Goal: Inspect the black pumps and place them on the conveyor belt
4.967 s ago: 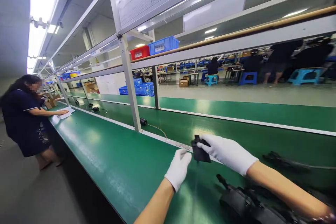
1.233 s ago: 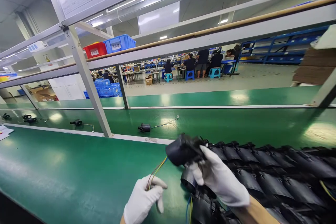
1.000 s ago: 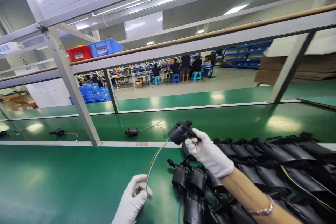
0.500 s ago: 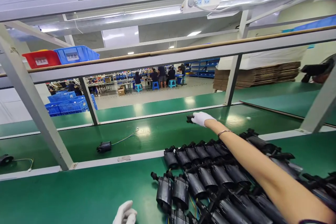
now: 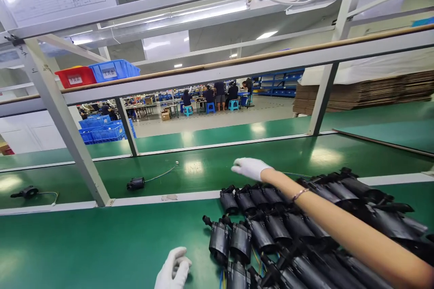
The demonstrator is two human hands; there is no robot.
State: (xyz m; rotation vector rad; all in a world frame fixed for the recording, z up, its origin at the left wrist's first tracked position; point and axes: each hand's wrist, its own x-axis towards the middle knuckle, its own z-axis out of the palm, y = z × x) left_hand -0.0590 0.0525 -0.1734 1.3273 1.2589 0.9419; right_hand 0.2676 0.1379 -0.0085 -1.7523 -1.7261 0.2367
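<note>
Both gloved hands are empty: right hand, open at frame centre over the conveyor belt, should return low above the black pump housings, while left hand rests loosely curled at bottom.

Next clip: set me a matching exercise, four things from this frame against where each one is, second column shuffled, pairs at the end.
Things
1. right hand
2. left hand
3. lone black part with wire
4. blue crate

Places
A. up on the shelf beside the red crate
B. at the bottom edge, left of the heap of black parts
C. stretched out over the far belt, beyond the heap
D. lying alone on the far belt, near the frame post

Pairs: 1-C, 2-B, 3-D, 4-A
</note>
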